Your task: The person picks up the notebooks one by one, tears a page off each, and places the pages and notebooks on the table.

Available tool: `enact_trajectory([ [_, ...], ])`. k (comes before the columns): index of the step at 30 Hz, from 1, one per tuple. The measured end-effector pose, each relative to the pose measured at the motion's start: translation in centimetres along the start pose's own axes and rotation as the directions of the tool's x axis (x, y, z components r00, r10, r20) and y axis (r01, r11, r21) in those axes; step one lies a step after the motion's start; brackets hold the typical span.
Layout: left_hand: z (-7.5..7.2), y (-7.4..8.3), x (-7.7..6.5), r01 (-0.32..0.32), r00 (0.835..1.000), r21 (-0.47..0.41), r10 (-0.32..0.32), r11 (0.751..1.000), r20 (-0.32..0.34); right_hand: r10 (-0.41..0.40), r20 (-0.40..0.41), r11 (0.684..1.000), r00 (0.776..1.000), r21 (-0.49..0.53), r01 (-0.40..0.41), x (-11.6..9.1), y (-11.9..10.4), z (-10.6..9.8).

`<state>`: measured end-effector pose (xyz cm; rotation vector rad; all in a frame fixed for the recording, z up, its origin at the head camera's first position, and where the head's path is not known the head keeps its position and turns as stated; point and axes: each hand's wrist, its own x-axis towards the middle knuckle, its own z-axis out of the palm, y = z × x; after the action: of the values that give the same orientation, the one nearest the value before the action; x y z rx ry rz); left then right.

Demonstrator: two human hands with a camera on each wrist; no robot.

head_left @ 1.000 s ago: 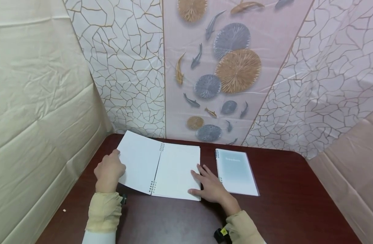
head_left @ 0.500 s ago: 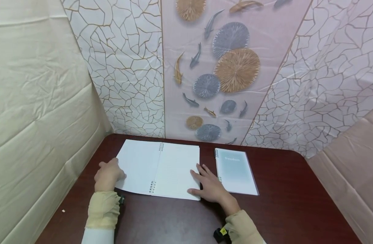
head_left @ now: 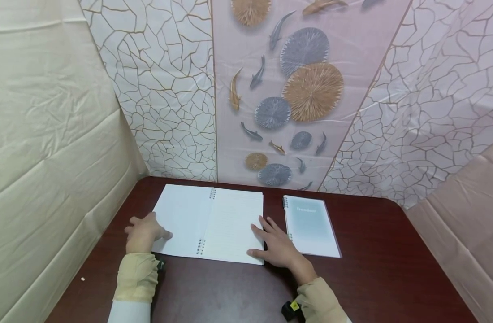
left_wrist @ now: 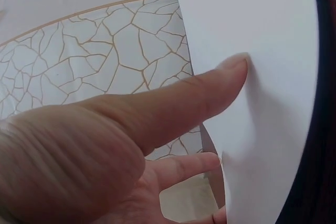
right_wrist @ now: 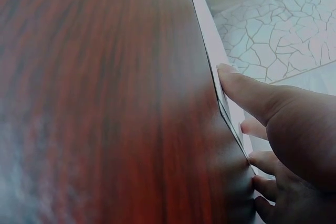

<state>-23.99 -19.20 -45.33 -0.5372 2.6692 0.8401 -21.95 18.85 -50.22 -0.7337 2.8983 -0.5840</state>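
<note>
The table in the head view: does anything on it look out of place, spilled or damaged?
A white speck lies near the left edge of the table, apart from the open notebook and the closed notebook. It looks odd, like a stray scrap, but is too small to identify. No spill or damage stands out.

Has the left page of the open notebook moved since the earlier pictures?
Yes, downward: in the head view, the left page first reached above the far edge of the table; now it lies below.
</note>
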Motion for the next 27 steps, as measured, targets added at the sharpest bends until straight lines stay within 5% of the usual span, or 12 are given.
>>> enact_trajectory([
  [27, 0.56, 0.94, -0.49, 0.056, 0.997, 0.069, -0.051, 0.996, -0.065, 0.001, 0.001, 1.0, 1.0, 0.004, -0.001, 0.02, -0.04, -0.03],
])
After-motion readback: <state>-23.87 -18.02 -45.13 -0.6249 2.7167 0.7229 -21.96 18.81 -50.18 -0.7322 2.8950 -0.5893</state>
